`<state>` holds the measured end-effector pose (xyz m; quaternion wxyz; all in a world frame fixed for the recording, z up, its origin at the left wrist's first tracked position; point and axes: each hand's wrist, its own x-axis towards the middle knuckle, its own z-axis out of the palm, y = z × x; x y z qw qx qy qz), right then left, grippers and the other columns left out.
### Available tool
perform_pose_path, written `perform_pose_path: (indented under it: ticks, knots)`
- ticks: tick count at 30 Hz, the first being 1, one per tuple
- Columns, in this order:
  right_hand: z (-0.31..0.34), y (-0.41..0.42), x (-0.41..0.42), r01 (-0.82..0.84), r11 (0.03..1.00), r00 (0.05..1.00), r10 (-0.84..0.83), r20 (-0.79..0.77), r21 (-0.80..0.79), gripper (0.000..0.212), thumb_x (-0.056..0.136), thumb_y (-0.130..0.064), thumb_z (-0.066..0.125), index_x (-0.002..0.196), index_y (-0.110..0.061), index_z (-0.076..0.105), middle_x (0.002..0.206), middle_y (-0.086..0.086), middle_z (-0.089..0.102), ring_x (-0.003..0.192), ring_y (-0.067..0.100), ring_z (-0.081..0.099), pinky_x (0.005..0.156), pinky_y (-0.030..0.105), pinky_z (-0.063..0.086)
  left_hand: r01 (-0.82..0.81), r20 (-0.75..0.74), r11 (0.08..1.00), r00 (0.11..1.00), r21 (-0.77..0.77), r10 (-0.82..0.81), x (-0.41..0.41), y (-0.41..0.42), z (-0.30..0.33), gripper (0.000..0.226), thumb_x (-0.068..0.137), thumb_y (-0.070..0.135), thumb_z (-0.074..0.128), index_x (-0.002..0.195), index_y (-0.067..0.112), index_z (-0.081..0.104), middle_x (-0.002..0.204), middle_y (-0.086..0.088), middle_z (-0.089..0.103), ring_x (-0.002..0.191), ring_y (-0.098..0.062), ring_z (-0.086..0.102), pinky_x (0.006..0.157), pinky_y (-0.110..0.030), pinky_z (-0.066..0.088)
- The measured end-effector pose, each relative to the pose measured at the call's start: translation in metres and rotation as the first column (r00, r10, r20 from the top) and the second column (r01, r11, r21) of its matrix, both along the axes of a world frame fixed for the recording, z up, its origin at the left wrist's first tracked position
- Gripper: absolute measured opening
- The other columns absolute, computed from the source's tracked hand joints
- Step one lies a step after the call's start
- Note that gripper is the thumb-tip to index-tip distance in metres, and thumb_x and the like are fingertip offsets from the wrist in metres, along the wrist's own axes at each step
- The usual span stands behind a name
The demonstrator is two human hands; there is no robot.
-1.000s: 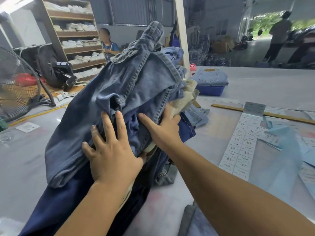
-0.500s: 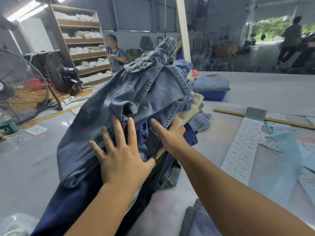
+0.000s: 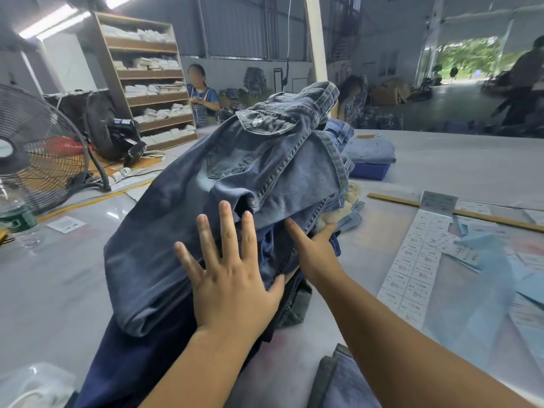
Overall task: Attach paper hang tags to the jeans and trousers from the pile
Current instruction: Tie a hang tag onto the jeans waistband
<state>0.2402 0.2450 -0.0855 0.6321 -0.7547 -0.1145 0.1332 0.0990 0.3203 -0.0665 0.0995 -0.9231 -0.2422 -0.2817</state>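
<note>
Fingers of the left hand spread straight and flat on the near side of the pile of jeans, pressing it, nothing gripped. Right hand is pushed in between layers on the pile's right side; thumb straight on top, the other fingers buried in cloth, so cannot tell whether they grip.

Largest down: the grey desk carries everything. The pile sits mid-desk, leaning left; top pair is faded blue with a flap pocket, dark navy trousers underneath, a beige garment poking out at right. Standing fan at far left. Folded jeans stack behind the pile. Sheet of printed labels and blue paper to the right, well apart from the pile, wooden ruler beyond them.

Step, as I judge: steadying or sorting the pile to pick one pair; no tag being attached yet. Next move needs one garment drawn free without toppling the stack, laid flat, then a tag fetched.
</note>
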Motion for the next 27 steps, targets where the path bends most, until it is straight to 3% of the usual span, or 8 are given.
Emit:
perform_pose_path:
  ticks: [3,6,8,10,13,15,23,27]
  knots:
    - [-0.005,-0.002,-0.001,-0.01,0.998,0.999,0.008,0.044,0.064,0.124,0.076,-0.069,0.065,0.152,-0.024,-0.022,0.159,-0.002,0.026,0.142,0.024,0.034,0.096,0.027,0.032,-0.057,-0.079,0.997,0.995,-0.053,0.053,0.003,0.003,-0.002,0.123,0.07,0.079,0.056,0.158,0.018,-0.006,0.163,-0.018,-0.009,0.147,-0.048,0.008,0.109,-0.074,0.012]
    - [-0.01,0.002,0.001,-0.058,0.979,0.996,0.044,0.078,0.195,0.125,0.075,-0.058,0.076,0.153,-0.032,-0.019,0.141,-0.021,0.035,0.133,0.01,0.041,0.096,0.019,0.037,-0.094,-0.099,0.994,0.991,-0.058,0.088,0.008,0.013,-0.006,0.127,0.071,0.083,0.048,0.149,0.022,-0.03,0.159,-0.015,-0.025,0.147,-0.045,0.003,0.109,-0.072,0.015]
    - [-0.013,0.007,0.005,-0.105,0.964,0.992,0.085,0.091,0.245,0.127,0.073,-0.054,0.08,0.152,-0.035,-0.017,0.126,-0.039,0.031,0.113,-0.013,0.046,0.078,0.001,0.04,-0.115,-0.088,0.991,0.99,-0.065,0.109,0.011,0.018,-0.004,0.128,0.069,0.082,0.051,0.148,0.022,-0.03,0.159,-0.015,-0.022,0.146,-0.044,0.009,0.109,-0.07,0.021]
    - [-0.016,0.014,0.011,-0.149,0.952,0.986,0.123,0.112,0.267,0.13,0.067,-0.057,0.083,0.152,-0.039,-0.014,0.111,-0.05,0.028,0.094,-0.029,0.043,0.067,-0.005,0.039,-0.129,-0.063,0.988,0.99,-0.081,0.124,0.013,0.023,-0.002,0.128,0.068,0.08,0.055,0.15,0.021,-0.023,0.159,-0.014,-0.017,0.145,-0.044,0.014,0.108,-0.069,0.025]
    - [-0.015,0.025,0.018,-0.221,0.936,0.971,0.184,0.154,0.275,0.139,0.054,-0.064,0.086,0.152,-0.043,-0.01,0.131,-0.041,0.039,0.117,-0.014,0.048,0.098,0.02,0.048,-0.144,-0.035,0.985,0.989,-0.096,0.141,0.015,0.029,0.001,0.125,0.068,0.078,0.057,0.153,0.02,-0.014,0.161,-0.014,-0.01,0.145,-0.046,0.018,0.107,-0.069,0.027]
    - [-0.012,0.029,0.019,-0.256,0.935,0.959,0.213,0.189,0.245,0.142,0.051,-0.067,0.086,0.152,-0.044,-0.012,0.149,-0.025,0.037,0.131,0.002,0.046,0.11,0.035,0.042,-0.162,-0.021,0.981,0.987,-0.109,0.16,0.017,0.033,0.004,0.124,0.068,0.077,0.058,0.154,0.019,-0.01,0.161,-0.016,-0.005,0.144,-0.047,0.019,0.107,-0.069,0.028]
    - [0.002,0.048,0.016,-0.334,0.909,0.915,0.249,0.319,0.248,0.123,0.069,-0.046,0.085,0.152,-0.042,-0.005,0.149,-0.029,0.031,0.126,-0.016,0.041,0.095,0.005,0.038,-0.204,-0.002,0.961,0.978,-0.189,0.207,0.02,0.051,0.017,0.119,0.07,0.076,0.054,0.154,0.017,-0.006,0.162,-0.016,-0.001,0.142,-0.046,0.022,0.106,-0.064,0.032]
    - [0.01,0.062,0.012,-0.329,0.923,0.898,0.24,0.369,0.202,0.122,0.07,-0.055,0.081,0.154,-0.037,-0.006,0.161,-0.02,0.008,0.144,-0.001,0.019,0.115,0.024,0.026,-0.222,-0.004,0.944,0.974,-0.245,0.228,0.023,0.066,0.022,0.119,0.07,0.076,0.055,0.153,0.02,-0.008,0.162,-0.014,-0.001,0.142,-0.046,0.022,0.107,-0.064,0.033]
